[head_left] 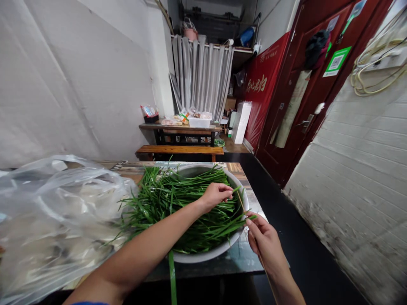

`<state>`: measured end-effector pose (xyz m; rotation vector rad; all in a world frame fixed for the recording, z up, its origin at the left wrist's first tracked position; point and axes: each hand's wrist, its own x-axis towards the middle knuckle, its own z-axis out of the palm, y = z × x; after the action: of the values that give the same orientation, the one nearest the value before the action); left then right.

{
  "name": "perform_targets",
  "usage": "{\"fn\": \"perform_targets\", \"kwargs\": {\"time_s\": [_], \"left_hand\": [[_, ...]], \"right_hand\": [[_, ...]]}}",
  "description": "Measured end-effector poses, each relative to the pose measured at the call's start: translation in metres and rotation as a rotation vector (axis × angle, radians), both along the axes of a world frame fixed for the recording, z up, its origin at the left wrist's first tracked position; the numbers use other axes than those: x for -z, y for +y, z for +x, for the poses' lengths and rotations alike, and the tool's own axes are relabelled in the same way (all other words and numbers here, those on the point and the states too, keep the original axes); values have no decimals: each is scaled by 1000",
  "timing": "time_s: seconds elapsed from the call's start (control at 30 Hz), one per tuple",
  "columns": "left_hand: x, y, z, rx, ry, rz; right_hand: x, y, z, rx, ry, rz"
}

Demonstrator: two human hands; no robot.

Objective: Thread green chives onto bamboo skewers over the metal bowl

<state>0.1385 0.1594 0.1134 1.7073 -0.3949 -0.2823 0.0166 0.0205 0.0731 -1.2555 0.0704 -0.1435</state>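
Clear plastic, a crumpled bag point(47, 212), fills the lower left of the frame and lies on the worktop point(232, 258), its edge touching the heap of green chives point(178, 203). These long leaves lie piled in a grey metal basin point(206, 254) at the frame's centre, tips spilling over its left rim toward the bag; one leaf hangs down over the near rim. Reaching across the heap from the lower left, the left hand point(216, 195) has its grip pinched on a single thin stalk point(241, 202) at the basin's right edge. Just right and lower, the right hand point(265, 241) has its grip closed on the same stalk's other end, so the stalk runs between both hands above the rim. In the upper centre stand a wooden bench point(179, 149) and a cluttered table point(181, 127); a dark red door point(318, 84) fills the upper right.
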Motion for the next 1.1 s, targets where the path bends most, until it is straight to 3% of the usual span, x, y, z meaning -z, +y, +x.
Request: {"fn": "perform_targets", "kwargs": {"time_s": [0.23, 0.77, 1.1], "left_hand": [[-2, 3, 2, -5, -202, 51], [-13, 5, -8, 103, -225, 135], [-9, 6, -9, 177, -327, 217]], "right_hand": [[-1, -1, 1, -5, -14, 2], [-3, 3, 3, -23, -1, 0], [2, 5, 6, -10, -24, 31]]}}
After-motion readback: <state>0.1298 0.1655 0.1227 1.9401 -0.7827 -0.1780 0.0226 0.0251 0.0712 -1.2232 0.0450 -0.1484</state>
